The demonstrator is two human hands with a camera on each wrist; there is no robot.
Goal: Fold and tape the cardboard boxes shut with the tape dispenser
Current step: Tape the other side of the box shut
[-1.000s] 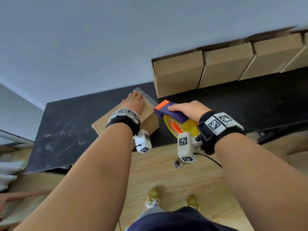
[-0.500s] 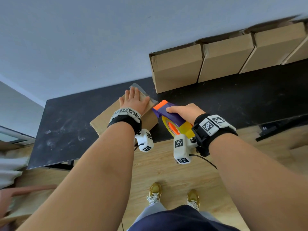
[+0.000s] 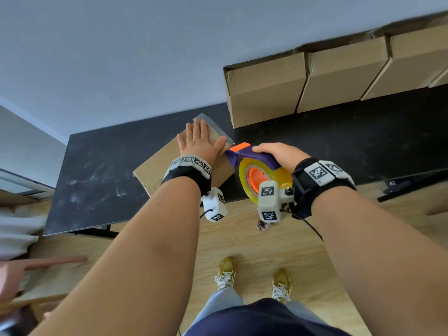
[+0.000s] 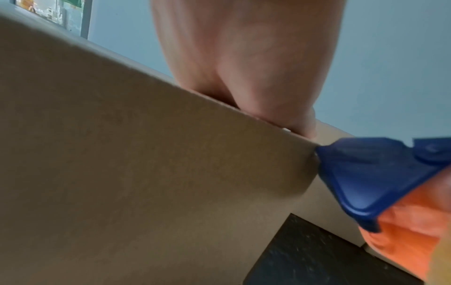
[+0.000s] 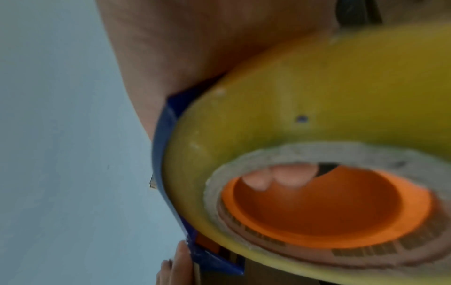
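- The black table (image 3: 126, 170) spans the head view against a pale grey-blue wall (image 3: 121, 57); wood-look flooring (image 3: 254, 243) shows below its near edge.
- A row of open cardboard boxes (image 3: 266, 93) stands on the far right of the table against the wall, side by side and touching.
- One smaller cardboard box (image 3: 155, 166) lies on the table nearer the person, turned at an angle to the table edge, its flaps folded flat. A strip of clear tape (image 3: 213, 127) runs along the top toward the far corner.
- The left hand (image 3: 200, 141) lies palm down on top of this box, fingers straight and slightly spread, pressing the flaps; it grips nothing. From the left wrist view the heel of the hand (image 4: 244, 67) sits at the box's upper edge (image 4: 146, 154).
- The right hand (image 3: 278, 152) is wrapped over the purple handle of the tape dispenser (image 3: 254, 158), fingers curled round it. In the right wrist view two fingertips (image 5: 290, 176) show through the orange hub.
- The dispenser's orange-tipped nose (image 3: 238, 147) meets the box's right-hand corner, just beside the left thumb; the left wrist view shows the blue body (image 4: 366, 173) touching that corner.
- The yellow tape roll (image 3: 264, 177) hangs below the handle, over the table's near edge.
- Both wrists carry black bands with white marker blocks (image 3: 268, 202).
- Yellow-brown shoes (image 3: 226, 272) stand on the floor below.
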